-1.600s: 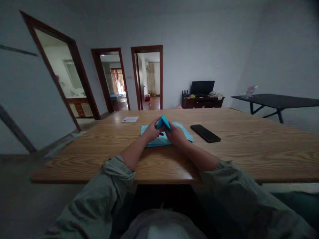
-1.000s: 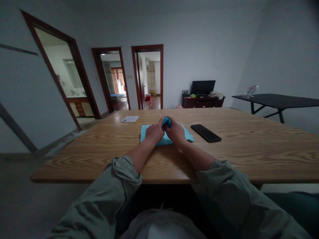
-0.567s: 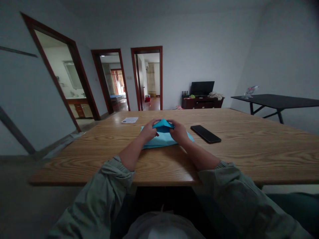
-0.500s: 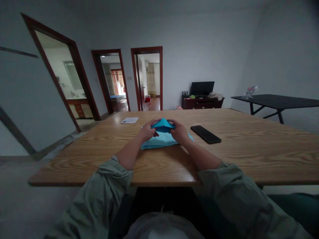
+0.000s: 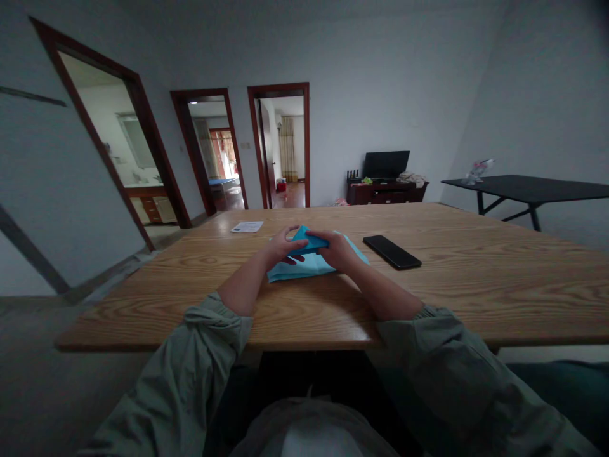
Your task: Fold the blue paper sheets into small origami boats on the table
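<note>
A small folded piece of blue paper (image 5: 307,242) is held between both of my hands above the wooden table (image 5: 476,279). My left hand (image 5: 278,245) pinches its left end, with the thumb on top. My right hand (image 5: 339,247) grips its right end. Under the hands lies a flat stack of light blue paper sheets (image 5: 295,269); part of it is hidden by my fingers.
A black phone (image 5: 391,251) lies on the table just right of my right hand. A small white card (image 5: 247,226) rests further back on the left. A dark side table (image 5: 528,188) stands at the right wall, and three doorways open at the back left.
The folded blue paper was pressed small between my hands, then spread into a wide peaked shape, and has come down flatter and lower over the sheets.
</note>
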The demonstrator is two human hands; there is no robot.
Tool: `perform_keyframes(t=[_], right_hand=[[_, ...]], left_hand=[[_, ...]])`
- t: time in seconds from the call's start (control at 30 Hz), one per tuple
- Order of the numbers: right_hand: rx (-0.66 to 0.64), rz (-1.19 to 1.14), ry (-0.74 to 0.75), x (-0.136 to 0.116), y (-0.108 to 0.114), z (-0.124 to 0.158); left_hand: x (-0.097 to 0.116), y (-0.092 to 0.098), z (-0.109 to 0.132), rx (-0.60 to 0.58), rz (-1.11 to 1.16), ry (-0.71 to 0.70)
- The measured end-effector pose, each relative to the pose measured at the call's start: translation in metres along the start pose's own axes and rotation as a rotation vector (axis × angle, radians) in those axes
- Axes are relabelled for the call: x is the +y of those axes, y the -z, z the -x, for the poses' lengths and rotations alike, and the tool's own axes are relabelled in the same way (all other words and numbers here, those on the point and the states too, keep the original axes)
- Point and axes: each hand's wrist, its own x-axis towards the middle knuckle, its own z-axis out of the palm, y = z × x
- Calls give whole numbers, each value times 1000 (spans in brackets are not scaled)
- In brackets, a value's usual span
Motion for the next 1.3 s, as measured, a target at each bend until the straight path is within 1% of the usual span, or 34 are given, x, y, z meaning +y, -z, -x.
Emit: perform_keyframes(t=[0.07,0.13,0.23,0.37,0.57,0.7,0.77,0.9,1.03,1.17,1.3], right_hand=[[-11,9,-9,-6,1,2],[-43,-8,-22,-11,2,4],[-70,-56,-43,-14,3,4],[-16,-42,-122,-8,1,1],[-8,28,-66,1,0,-2],[-1,53,-82,3,-1,-3],[34,46,-107,6,-2,-3],[122,16,-118,12,-4,-3],[170,-14,-118,12,-2,-3],[130,-30,-119,7,-1,-3],[86,-178,-153,5,-1,-5]], left_hand=[[-2,1,-2,5,-15,2],[-4,3,-4,21,-30,-26],[-7,5,-8,73,-62,-68],[-11,7,-12,102,-92,-114],[-17,8,-17,81,-139,-176],[-17,5,-17,100,-208,-209],[-15,3,-15,101,-196,-223],[-9,1,-11,71,-94,-262],[-6,3,-10,77,-10,-249],[-7,4,-11,46,-3,-222],[-8,3,-12,93,-95,-196]])
